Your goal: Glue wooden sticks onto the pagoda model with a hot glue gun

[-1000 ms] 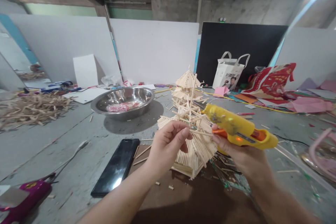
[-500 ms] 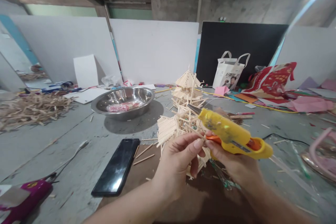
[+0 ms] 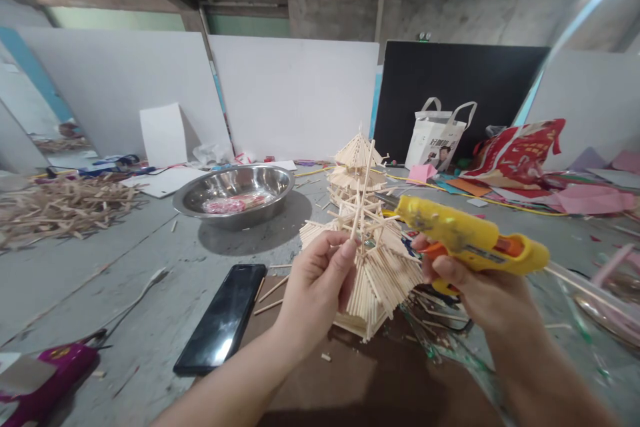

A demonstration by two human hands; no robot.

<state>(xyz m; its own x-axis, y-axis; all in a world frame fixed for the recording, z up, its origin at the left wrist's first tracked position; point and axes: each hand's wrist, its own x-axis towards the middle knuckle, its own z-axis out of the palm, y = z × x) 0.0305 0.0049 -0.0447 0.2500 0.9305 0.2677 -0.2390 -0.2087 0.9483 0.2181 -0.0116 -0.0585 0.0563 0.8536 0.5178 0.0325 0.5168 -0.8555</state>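
Stick-built model (image 3: pixel 377 277), roofed with thin pale rods, stands on a brown board (image 3: pixel 360 390) at about five o'clock from centre in the head view. Take the model as the dial's middle from here. Towards nine o'clock, just beside its roof, the left hand (image 3: pixel 317 283) has its grip pinched on a slim stick (image 3: pixel 356 217), which points up with a slight lean towards one. Just past three, the right hand (image 3: pixel 467 287) has its grip wrapped around a yellow glue gun (image 3: pixel 453 230), the nozzle aimed near ten and apart from that stick. Fingers hide the stick's lower end, so I cannot tell whether it touches the model. A black phone (image 3: pixel 220 320) lies towards eight, a metal basin (image 3: pixel 280 177) towards ten.

Judging by the pose, the step in hand is gluing on a single stick; the next move seems to call for a steady pinch, careful lining-up, and the nozzle kept clear of the left fingers.
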